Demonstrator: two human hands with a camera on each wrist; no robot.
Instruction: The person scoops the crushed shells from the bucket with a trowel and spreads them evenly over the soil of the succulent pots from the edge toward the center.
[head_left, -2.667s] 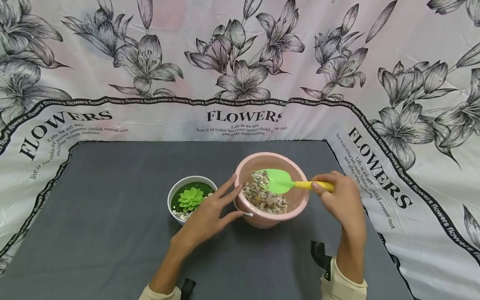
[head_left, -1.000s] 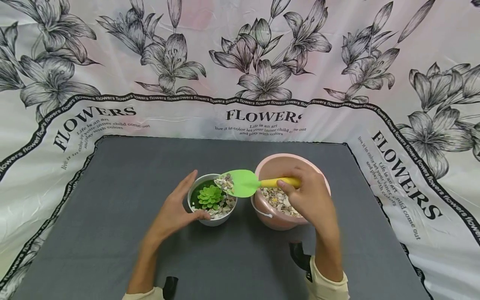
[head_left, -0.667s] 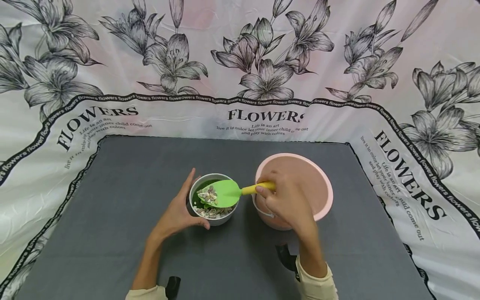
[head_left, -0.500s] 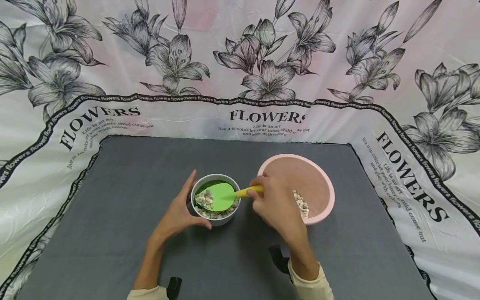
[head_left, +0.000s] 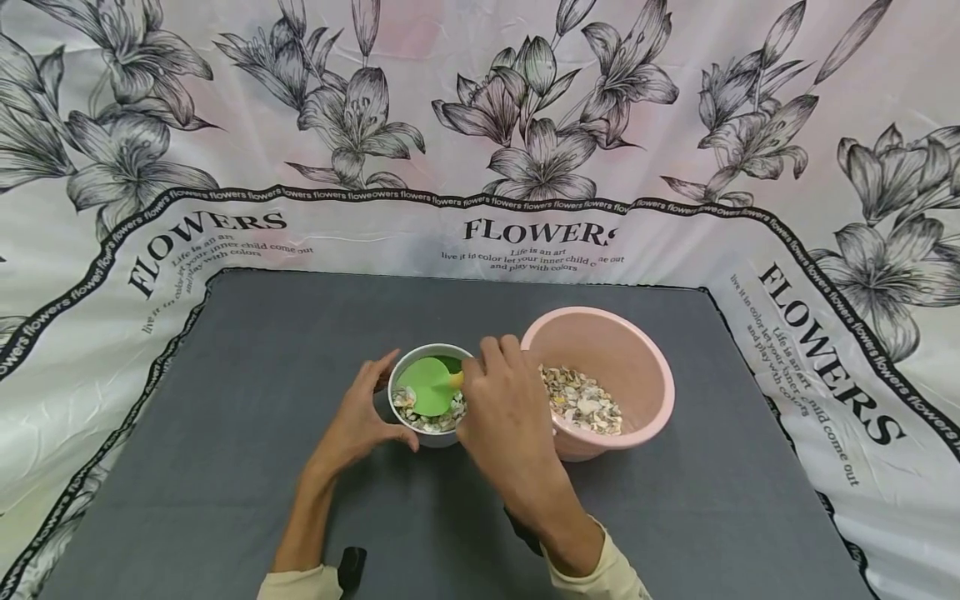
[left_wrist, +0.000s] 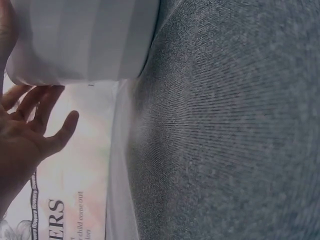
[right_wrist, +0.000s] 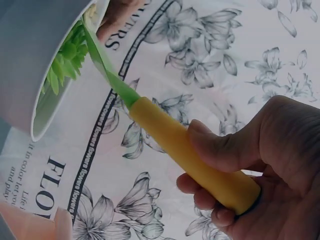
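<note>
My right hand (head_left: 510, 417) grips the yellow handle of a small toy trowel (right_wrist: 185, 150) with thumb and fingers. The trowel's green blade (head_left: 426, 385) is tilted inside a white flower pot (head_left: 442, 439), over the pebbles (head_left: 435, 419) at its left and front. A green artificial succulent (right_wrist: 65, 57) shows in the pot in the right wrist view; in the head view the blade and hand hide it. My left hand (head_left: 360, 412) holds the pot's left side, thumb in front and fingers behind. In the left wrist view the little finger stands off the pot wall.
A pink bucket (head_left: 645, 358) stands just right of the pot, with more pebbles (head_left: 581, 400) inside. Both rest on a dark grey cloth (head_left: 300, 321) over the table. Behind and at the sides hangs a white floral sheet (head_left: 375, 242).
My right hand carried the trowel with pebbles left from the bucket into the pot, and the blade has now tipped. My left hand moved from the bucket's rim to the pot.
</note>
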